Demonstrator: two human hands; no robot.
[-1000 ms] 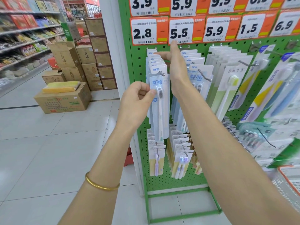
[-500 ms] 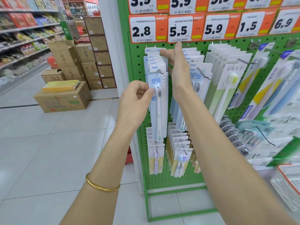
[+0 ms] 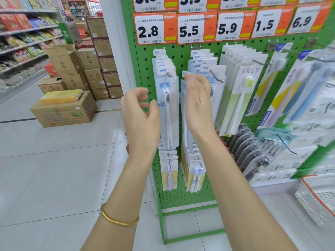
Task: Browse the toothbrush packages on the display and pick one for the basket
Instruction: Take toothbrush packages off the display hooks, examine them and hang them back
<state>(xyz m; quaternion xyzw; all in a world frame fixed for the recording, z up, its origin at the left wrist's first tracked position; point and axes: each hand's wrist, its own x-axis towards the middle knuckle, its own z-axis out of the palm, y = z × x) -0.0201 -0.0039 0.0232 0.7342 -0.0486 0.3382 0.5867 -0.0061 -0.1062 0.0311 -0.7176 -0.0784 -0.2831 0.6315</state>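
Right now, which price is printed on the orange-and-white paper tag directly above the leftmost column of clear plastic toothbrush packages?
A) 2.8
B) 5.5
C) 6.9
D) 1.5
A: the orange-and-white paper tag directly above the leftmost column of clear plastic toothbrush packages reads 2.8.

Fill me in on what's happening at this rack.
A person is browsing toothbrushes on a green pegboard. The right hand pinches one pack near its top, seemingly off its hook. The left hand hangs loosely curled beside the front pack under the 2.8 tag, holding nothing. The basket sits at lower right.
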